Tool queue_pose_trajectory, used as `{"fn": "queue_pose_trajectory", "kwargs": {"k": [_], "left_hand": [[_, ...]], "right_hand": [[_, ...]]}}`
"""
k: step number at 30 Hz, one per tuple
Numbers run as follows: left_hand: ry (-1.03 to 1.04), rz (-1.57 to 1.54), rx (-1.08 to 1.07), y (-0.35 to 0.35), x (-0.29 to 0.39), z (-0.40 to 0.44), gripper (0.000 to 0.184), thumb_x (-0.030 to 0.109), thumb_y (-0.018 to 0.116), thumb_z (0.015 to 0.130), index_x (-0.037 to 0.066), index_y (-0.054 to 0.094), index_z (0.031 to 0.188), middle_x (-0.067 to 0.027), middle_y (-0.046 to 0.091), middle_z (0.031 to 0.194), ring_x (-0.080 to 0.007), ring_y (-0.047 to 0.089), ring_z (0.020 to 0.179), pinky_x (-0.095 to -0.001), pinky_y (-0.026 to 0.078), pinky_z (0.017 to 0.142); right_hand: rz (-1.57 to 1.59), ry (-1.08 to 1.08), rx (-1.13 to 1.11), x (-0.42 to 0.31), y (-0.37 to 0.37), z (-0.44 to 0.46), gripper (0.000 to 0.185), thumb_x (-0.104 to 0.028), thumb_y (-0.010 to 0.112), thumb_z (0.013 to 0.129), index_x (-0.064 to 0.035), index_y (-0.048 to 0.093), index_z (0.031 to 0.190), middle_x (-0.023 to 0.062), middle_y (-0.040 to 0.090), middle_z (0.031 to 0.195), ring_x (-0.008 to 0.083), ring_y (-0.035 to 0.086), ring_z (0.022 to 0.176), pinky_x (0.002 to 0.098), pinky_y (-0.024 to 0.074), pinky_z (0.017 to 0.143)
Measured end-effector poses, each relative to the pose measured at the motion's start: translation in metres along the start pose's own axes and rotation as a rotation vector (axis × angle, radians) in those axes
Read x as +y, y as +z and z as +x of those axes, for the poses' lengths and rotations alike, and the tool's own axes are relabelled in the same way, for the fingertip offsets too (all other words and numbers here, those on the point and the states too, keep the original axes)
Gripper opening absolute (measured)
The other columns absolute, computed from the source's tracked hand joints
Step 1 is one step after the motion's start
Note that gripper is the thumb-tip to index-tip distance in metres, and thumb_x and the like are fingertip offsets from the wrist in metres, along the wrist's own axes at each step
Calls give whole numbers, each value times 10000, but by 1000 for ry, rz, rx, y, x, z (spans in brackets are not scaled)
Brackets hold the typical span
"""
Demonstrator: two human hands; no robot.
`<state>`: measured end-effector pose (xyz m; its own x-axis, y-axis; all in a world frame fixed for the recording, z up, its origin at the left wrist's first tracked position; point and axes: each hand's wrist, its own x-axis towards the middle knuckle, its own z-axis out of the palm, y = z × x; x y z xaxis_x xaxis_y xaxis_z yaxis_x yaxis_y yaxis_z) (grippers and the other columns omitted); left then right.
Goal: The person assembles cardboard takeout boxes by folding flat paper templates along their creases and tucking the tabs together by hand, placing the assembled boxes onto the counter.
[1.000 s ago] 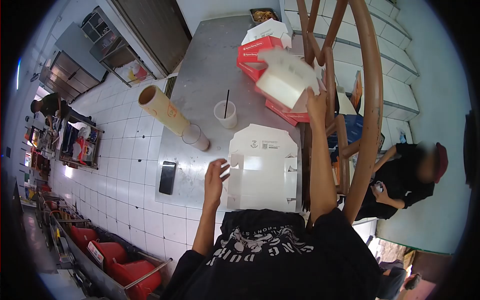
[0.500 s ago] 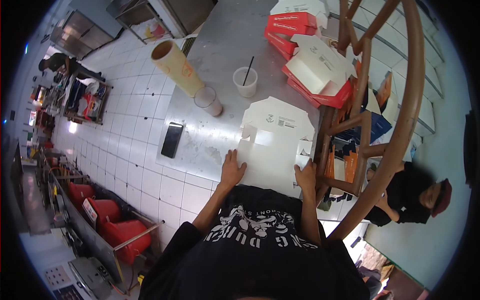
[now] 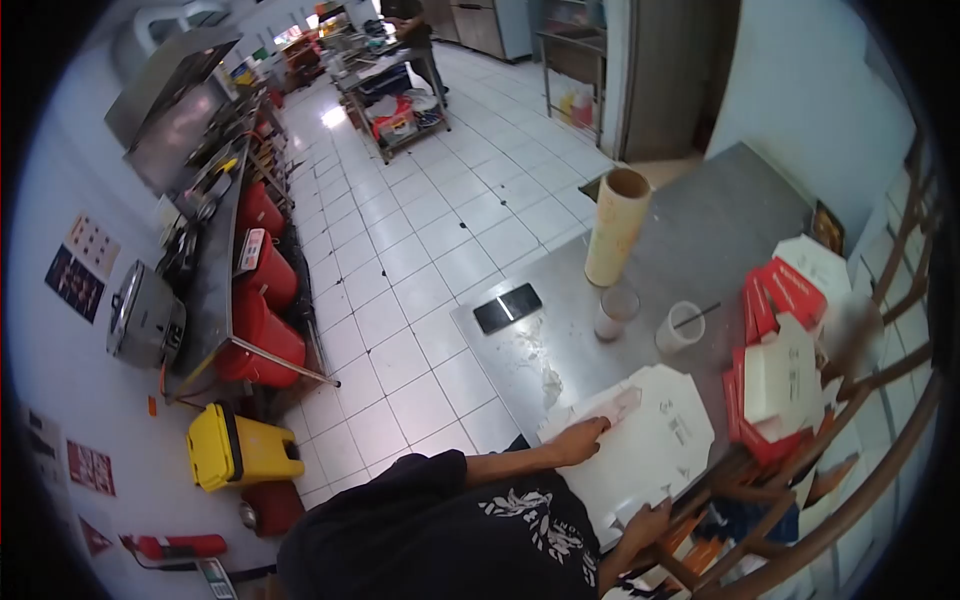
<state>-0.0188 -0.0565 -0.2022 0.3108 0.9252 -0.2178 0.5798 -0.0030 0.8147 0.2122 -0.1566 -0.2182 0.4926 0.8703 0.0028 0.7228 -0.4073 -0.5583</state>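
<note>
We had the metal table [image 3: 735, 210] before us and the flat white carton [image 3: 645, 415] lying on its near part, its long axis slanting from lower left, by our shirt [image 3: 430, 530], to upper right, where the cut-cornered end pointed. Our left hand [image 3: 583, 442] lay on the carton's left side, fingers bent and close together; our right hand [image 3: 646, 524] was at the right edge, fingers curled. We could not tell whether either pinched the board. Our shirt and hands hid some near edges, and the small printing [image 3: 680, 430] was unreadable.
</note>
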Motion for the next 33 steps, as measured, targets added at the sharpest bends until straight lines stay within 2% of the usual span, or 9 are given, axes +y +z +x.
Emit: {"fn": "queue_pose_trajectory", "kwargs": {"k": [5,13,14,18,20,24,27,29,33], "left_hand": [[18,-115,1,-2,-3,26,442,38,564,734,2,476,1166,-164,574,1017,-311,568,979,-380,461,838],[84,-612,-351,-21,54,14,496,152,554,753,68,420,1224,-122,491,1179,-159,534,814,-294,457,719],[8,-720,-503,-25,61,11,495,215,585,796,93,387,1233,-125,481,1204,-149,518,839,-281,444,732],[38,-659,-411,-23,69,5,562,350,657,819,95,379,1235,-124,477,1205,-187,516,967,-304,440,817],[17,-665,-405,-26,74,2,572,314,668,812,82,378,1247,-121,464,1193,-194,504,1015,-298,438,830],[19,-669,-352,-48,91,-6,726,233,737,750,35,336,1322,-143,433,1254,-235,488,1096,-318,422,910],[26,-716,-472,-71,100,-1,860,232,774,710,0,277,1372,-145,477,1234,-208,496,1088,-308,420,924],[55,-791,-418,-81,108,-4,820,292,759,741,1,307,1360,-114,520,1172,-165,495,1072,-286,418,917],[123,-605,-153,-93,121,-11,550,363,555,915,18,390,1310,-74,531,1157,-120,495,1027,-288,443,874]], "right_hand": [[-114,287,-45,-2,-10,10,355,-32,613,766,30,576,1114,203,657,970,320,654,842,404,500,746],[6,185,55,1,1,5,351,-25,616,756,29,579,1101,217,637,1009,328,634,885,381,493,757],[17,117,113,5,3,4,356,-25,621,752,36,576,1100,214,635,1004,329,629,884,375,491,754],[132,179,35,28,8,13,346,-14,621,741,58,570,1075,185,628,982,283,619,855,358,483,742],[280,335,-20,-1,-8,16,301,13,565,754,86,571,1046,235,599,990,337,588,943,383,466,837],[316,229,93,23,-12,26,352,-70,539,772,78,562,1091,233,585,1050,312,579,979,391,453,851],[880,261,85,-47,-75,25,414,-163,507,822,24,526,1191,159,591,1081,236,576,962,339,451,834],[1706,247,-199,-71,-95,25,457,-211,472,841,-13,473,1253,154,538,1198,257,517,1118,376,423,940],[1423,108,-146,-93,-103,26,561,-97,566,800,-66,378,1327,122,509,1170,253,487,1118,379,375,987]]}}
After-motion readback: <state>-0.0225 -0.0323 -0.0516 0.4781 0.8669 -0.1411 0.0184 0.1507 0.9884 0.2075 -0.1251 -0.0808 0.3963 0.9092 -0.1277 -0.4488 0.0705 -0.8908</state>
